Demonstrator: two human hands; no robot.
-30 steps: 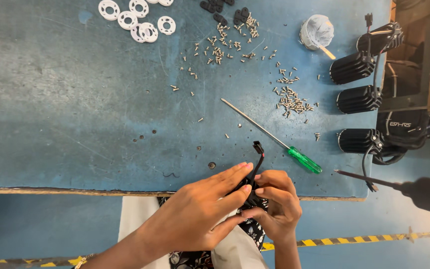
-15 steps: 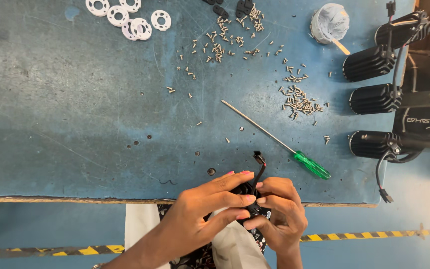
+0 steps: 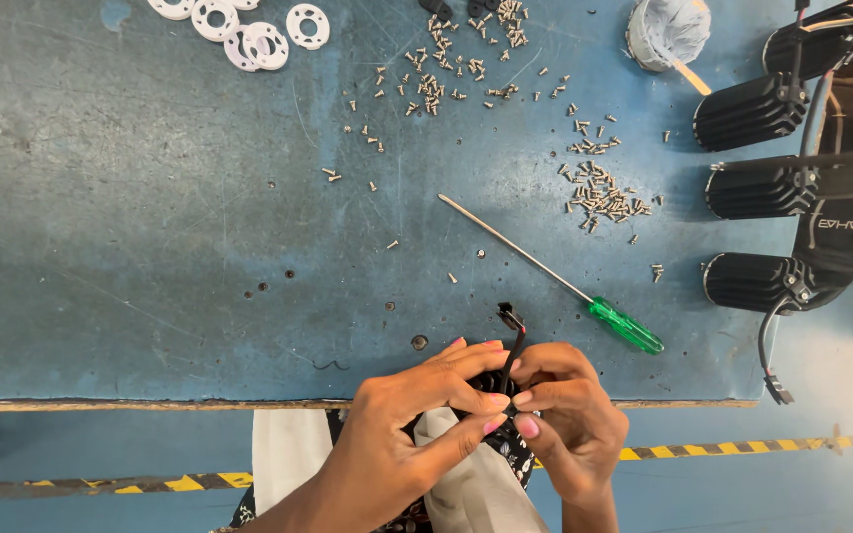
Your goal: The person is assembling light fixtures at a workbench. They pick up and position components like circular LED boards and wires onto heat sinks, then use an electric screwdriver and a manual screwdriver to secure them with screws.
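Both hands meet at the near edge of the blue worktable (image 3: pixel 150 247). My left hand (image 3: pixel 417 424) and my right hand (image 3: pixel 565 419) together grip a small black part (image 3: pixel 494 383), mostly hidden by the fingers. A short black and red wire with a black connector (image 3: pixel 511 321) sticks up from it onto the table. A green-handled screwdriver (image 3: pixel 584 296) lies just beyond my right hand, its shaft pointing up and left.
Loose small screws (image 3: pixel 599 192) are scattered over the table's middle and top. White plastic rings (image 3: pixel 249 25) lie at the top left. Several black ribbed cylindrical housings (image 3: pixel 752 109) with cables stand at the right edge, beside a wrapped cup (image 3: pixel 665 30). Yellow-black floor tape (image 3: pixel 742 449) runs below.
The view has shifted slightly up the table. Both hands stay on the black part at the table edge, with only small finger movements; the wire now points more upright.
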